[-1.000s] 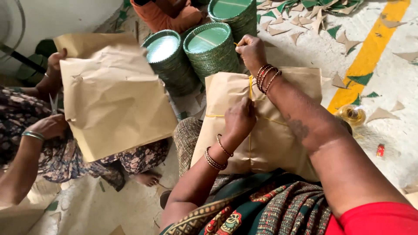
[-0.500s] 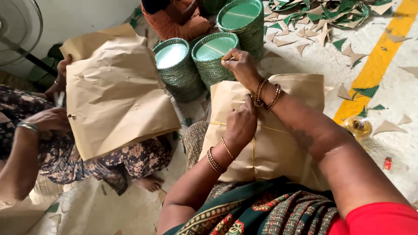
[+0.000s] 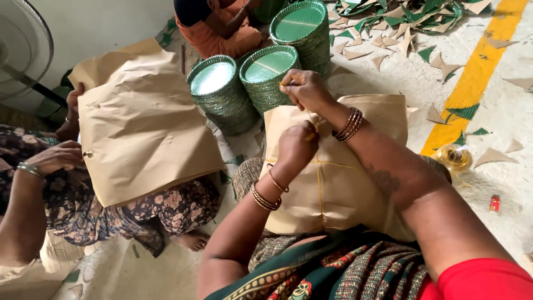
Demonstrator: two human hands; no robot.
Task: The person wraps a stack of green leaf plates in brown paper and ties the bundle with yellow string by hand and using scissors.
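Observation:
A brown paper-wrapped bundle [image 3: 355, 183] rests on my lap, with yellow string [image 3: 320, 191] crossed over it. My left hand [image 3: 297, 147] presses down on the bundle's top and pinches the string. My right hand [image 3: 305, 89] is raised just beyond the bundle's far edge, fingers closed on the end of the same string. Bangles sit on both my wrists.
Stacks of green paper plates [image 3: 266, 78] stand on the floor ahead. At left another person [image 3: 39, 166] holds a large brown paper-wrapped bundle [image 3: 141, 128]. A third person in orange [image 3: 222, 28] sits beyond. Paper scraps [image 3: 411, 33], a yellow floor stripe [image 3: 472, 78], a string spool [image 3: 452, 158] and a fan [image 3: 25, 47] surround us.
My right hand has moved away from the bundle toward the plate stacks, drawing the string with it. My left hand stays pressed on the bundle.

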